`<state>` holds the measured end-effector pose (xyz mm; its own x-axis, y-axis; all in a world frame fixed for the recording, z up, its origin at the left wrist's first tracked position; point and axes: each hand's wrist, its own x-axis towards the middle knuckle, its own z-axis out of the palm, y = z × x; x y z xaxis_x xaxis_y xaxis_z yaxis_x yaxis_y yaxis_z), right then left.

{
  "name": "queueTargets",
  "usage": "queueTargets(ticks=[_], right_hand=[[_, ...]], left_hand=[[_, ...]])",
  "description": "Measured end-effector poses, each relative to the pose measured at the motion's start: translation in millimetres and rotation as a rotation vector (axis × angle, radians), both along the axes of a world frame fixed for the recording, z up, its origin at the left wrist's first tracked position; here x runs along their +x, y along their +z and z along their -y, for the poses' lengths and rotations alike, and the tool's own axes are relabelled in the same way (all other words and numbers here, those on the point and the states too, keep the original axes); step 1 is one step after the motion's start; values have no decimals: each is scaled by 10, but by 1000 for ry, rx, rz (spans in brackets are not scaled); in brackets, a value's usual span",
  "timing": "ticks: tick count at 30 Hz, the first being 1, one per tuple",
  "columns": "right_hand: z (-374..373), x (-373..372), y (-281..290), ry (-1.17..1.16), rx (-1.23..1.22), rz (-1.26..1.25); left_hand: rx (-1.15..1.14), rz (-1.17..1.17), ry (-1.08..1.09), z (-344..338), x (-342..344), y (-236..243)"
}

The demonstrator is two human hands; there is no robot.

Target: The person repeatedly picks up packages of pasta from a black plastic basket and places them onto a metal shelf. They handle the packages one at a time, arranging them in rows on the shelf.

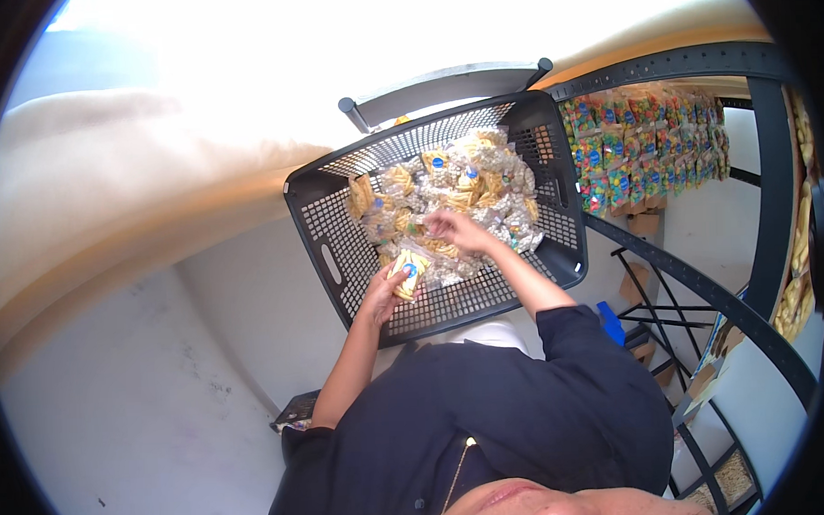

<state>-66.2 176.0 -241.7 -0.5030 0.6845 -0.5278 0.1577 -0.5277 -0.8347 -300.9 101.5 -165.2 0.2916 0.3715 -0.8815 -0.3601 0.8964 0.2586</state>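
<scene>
Nearest me, over the near edge of a big black rectangular plastic mesh basket [570, 243], toward its left corner, the left hand [379, 290] has its fingers wrapped on a small clear plastic bag of pale yellow stick-shaped snacks with a round blue label [418, 261]. A bit further in, around the basket's middle, the right hand [461, 230] is over a heap of similar clear snack bags [473, 187], fingers bent and pretty close together, but it's blurry so I can't tell if they're pinching anything. Looks like the step is handling bags singly, one held, the other hand at the pile. Imo the next move calls for a light pinch on loose film and a gentle left grip. Past the right edge, multicoloured snack bags in clear plastic [644, 145] hang by a black metal rack [773, 154].
</scene>
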Motion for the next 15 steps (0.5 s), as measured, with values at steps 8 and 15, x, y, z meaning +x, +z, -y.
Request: queueTargets(ticks=[8,15], right_hand=[[-390,288,-1132,395,526,1016],[-267,182,-1336,488,518,1136]], left_hand=[[23,-80,-9,125,-88,69],[29,-189,-96,145,5,18]])
